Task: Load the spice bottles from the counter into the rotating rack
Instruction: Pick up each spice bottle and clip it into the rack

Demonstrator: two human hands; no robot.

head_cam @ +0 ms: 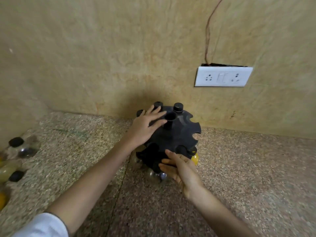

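Note:
A black rotating rack (pixel 181 132) stands on the speckled counter (pixel 248 168) against the wall. Black-capped bottles sit in its back slots, one at the top right (pixel 178 107). A bottle with yellow contents (pixel 195 159) hangs in the lower tier on the right. My left hand (pixel 145 127) lies flat on the rack's top disc, fingers spread. My right hand (pixel 179 168) is open against the lower tier's front, fingers touching it. Several loose spice bottles lie at the counter's far left, one clear with a black cap (pixel 24 146), one with pale yellow contents (pixel 10 174).
A white socket and switch plate (pixel 223 76) is on the wall above and right of the rack, with a thin wire running up from it. The counter's corner meets the wall at left. Bare speckled stone lies right of the rack.

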